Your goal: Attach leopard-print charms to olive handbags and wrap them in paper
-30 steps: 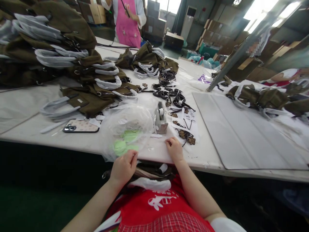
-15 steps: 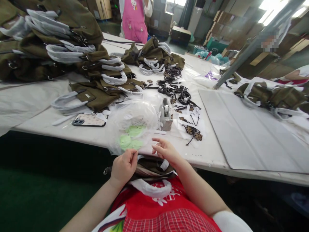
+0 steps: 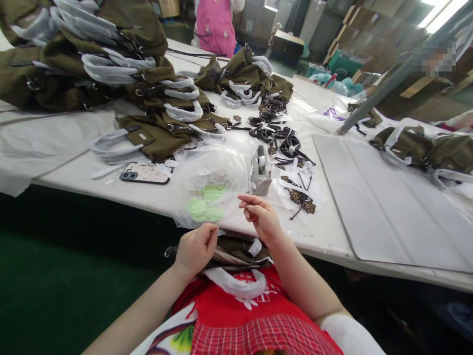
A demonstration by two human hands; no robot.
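Note:
At the table's front edge my left hand (image 3: 197,249) is closed in a pinch; whatever is between thumb and finger is too small to make out. My right hand (image 3: 261,219) hovers just right of it, its index finger stretched out and the other fingers partly bent, with nothing visible in it. Below both hands an olive handbag (image 3: 242,246) rests against my red apron, its wrapped white handle (image 3: 236,285) toward me. Beyond my hands lie a clear plastic bag (image 3: 210,170) with light green pieces (image 3: 207,204) and a grey tape dispenser (image 3: 261,170).
Olive handbags (image 3: 111,69) with wrapped handles are piled at left. A phone (image 3: 146,173) lies near the edge. Black straps (image 3: 284,140) and patterned flower charms (image 3: 303,199) are spread right of the dispenser. A grey board (image 3: 388,207) and slanting pole (image 3: 384,88) are at right. A person in pink (image 3: 216,27) stands opposite.
My view has shifted, so the table appears slightly right and higher. My right hand has risen a little toward the tape dispenser. The left hand stays pinched above the handbag.

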